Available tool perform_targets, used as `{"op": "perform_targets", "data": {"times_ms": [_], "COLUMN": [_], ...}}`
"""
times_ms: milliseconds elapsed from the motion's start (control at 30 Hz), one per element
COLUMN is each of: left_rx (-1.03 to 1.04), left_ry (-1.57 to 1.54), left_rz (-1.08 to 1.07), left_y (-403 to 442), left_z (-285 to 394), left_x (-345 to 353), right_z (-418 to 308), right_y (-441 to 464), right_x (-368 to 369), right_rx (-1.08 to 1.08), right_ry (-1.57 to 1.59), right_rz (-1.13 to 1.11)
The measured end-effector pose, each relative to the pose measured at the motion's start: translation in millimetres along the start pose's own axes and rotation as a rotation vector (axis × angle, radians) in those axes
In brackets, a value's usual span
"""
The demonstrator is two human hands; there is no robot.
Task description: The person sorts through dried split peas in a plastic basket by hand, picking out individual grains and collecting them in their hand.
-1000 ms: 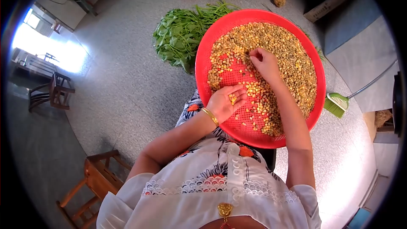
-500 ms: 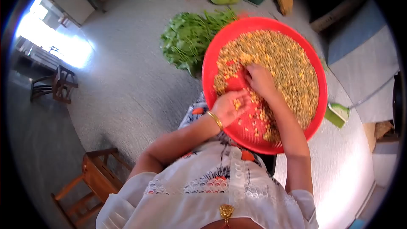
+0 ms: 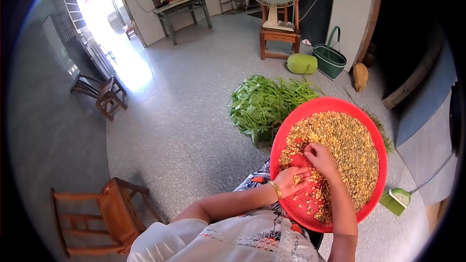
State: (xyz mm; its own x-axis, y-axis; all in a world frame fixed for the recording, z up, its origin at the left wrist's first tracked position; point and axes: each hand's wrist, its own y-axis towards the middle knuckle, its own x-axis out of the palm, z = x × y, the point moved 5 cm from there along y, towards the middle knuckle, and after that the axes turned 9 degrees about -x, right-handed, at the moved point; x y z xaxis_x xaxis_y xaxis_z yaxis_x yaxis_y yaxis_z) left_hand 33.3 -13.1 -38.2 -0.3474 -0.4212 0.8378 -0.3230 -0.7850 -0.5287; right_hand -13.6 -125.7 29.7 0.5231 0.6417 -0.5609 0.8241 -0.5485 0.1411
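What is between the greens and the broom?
In the head view, the red tray with its grains lies between the greens and the broom; the right hand is there too.

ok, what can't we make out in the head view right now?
Head view:
Small yellow kernels in the left hand: exact count; too small.
Right hand: whether it pinches anything; too small to tell.
Round red perforated plastic tray: full underside and support; hidden by the tray itself.
Leafy green bundle: part behind the tray; hidden by its rim.
Long grey broom handle: upper end; lost at the dark right border.
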Motion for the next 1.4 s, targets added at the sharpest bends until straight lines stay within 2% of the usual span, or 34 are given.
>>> {"op": "perform_targets", "data": {"times_ms": [67, 100, 233, 467, 567, 633, 667, 733, 800, 867, 900, 933, 1000, 1167, 1233, 1333, 1400], "left_rx": [-0.005, -0.015, -0.030, -0.032, -0.035, -0.031, -0.033, -0.008, -0.003, -0.011, -0.008, -0.018, -0.027, -0.027, -0.030, -0.034, -0.037], "left_ry": [0.000, 0.001, -0.003, 0.008, 0.007, 0.022, 0.020, 0.003, -0.006, -0.016, -0.018, -0.010, -0.002, 0.015, 0.012, 0.013, 0.007], "left_rz": [0.003, -0.001, 0.018, 0.002, 0.010, 0.018, 0.020, 0.055, 0.080, 0.020, 0.021, 0.021, 0.022, -0.015, -0.022, -0.012, -0.015], "left_y": [2, 2, 2, 4, 3, 1, 0, -3, -3, 0, 1, 2, 3, 6, 6, 4, 5], "left_z": [0, 0, -1, -2, -1, -1, -2, 0, -1, -1, -1, -2, -1, -2, -2, -2, -2], "left_x": [-1, -2, -2, -2, -2, 0, 1, 2, 1, 0, -1, -1, -2, -4, -4, -2, -3], "right_z": [1, 0, 13, 13, 9, 3, -2, -1, 1, -5, -3, 3, 4, 14, 17, 1, 10], "right_y": [2, 2, 4, 2, 1, 0, -1, -3, -3, 0, 0, -1, -2, -1, 0, -7, -7], "right_x": [1, 7, 20, 15, 9, -4, -9, -2, 3, -5, -4, 1, 10, 15, 9, 2, 2], "right_rx": [-0.156, -0.179, -0.200, -0.227, -0.243, -0.047, -0.044, 0.052, 0.081, -0.032, -0.128, -0.131, -0.279, -0.282, -0.093, -0.202, -0.166], "right_ry": [-0.441, -0.529, -0.614, -0.648, -0.608, -0.281, -0.279, 0.192, 0.296, -0.041, -0.337, -0.335, -0.728, -0.764, -0.595, -0.731, -0.717], "right_rz": [0.152, 0.114, 0.190, 0.191, 0.175, 0.134, 0.132, -0.101, -0.177, 0.089, 0.142, 0.141, 0.158, 0.149, 0.031, -0.015, -0.027]}}
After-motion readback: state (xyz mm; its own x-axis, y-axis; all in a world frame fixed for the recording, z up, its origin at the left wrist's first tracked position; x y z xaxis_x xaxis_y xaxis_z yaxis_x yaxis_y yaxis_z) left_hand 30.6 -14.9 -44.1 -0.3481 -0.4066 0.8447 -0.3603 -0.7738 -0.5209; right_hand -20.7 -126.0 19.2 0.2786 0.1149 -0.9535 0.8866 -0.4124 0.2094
